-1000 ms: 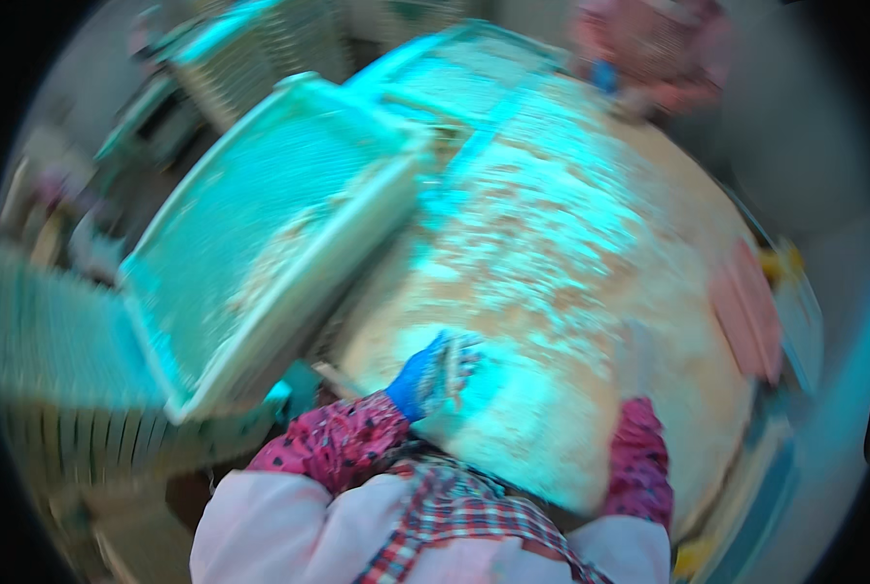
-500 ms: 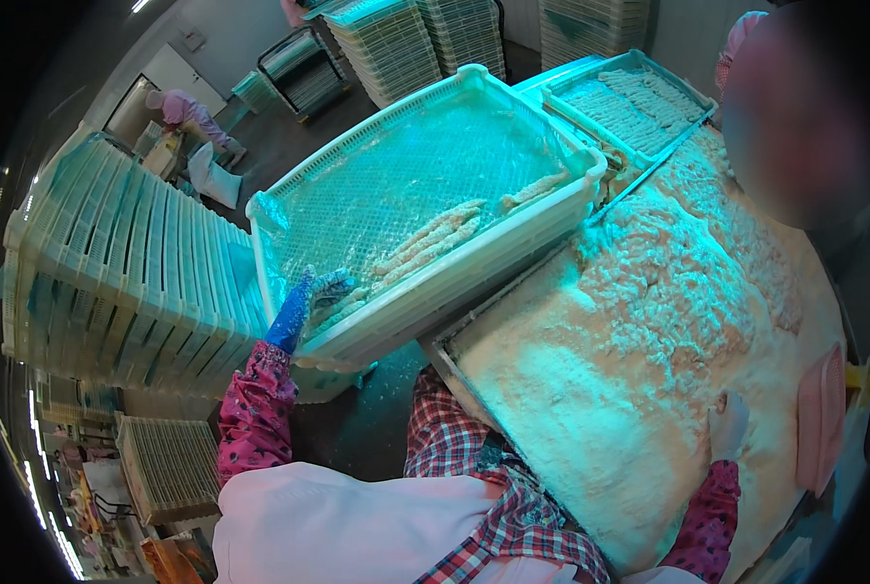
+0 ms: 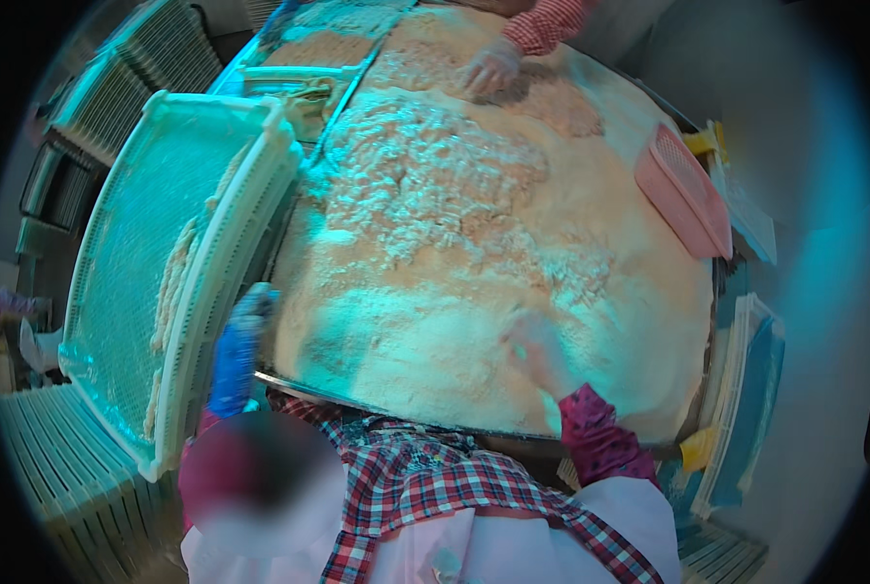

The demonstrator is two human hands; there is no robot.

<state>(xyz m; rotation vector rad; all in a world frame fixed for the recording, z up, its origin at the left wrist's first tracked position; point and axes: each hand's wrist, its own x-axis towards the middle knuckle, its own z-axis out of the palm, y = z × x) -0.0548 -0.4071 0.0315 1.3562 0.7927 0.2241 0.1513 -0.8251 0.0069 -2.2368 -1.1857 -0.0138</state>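
My left hand (image 3: 243,336), in a blue glove dusted with crumbs, is at the table's left edge, between the white tray and the crumbs. Motion blurs its fingers. My right hand (image 3: 540,352), in a pale glove, hovers at or just above the beige breading crumbs (image 3: 396,341); its fingers are smeared too, and nothing held can be made out. Beyond it lies a heap of shaggy, crumb-coated pieces (image 3: 425,185). At my left the white mesh tray (image 3: 209,273), lined with clear film, bears a row of coated strips (image 3: 174,282) along its right side.
A co-worker's gloved hand (image 3: 493,70) rests in the crumbs at the far side. A pink plastic basket (image 3: 683,190) stands at the table's right edge. Stacked trays (image 3: 65,487) rise at the lower left, and more stacks (image 3: 138,73) stand at the far left.
My view has swung from the tray toward the crumb table. My left hand has left the strips in the tray and come to the table's edge. My right hand has moved over the crumbs.
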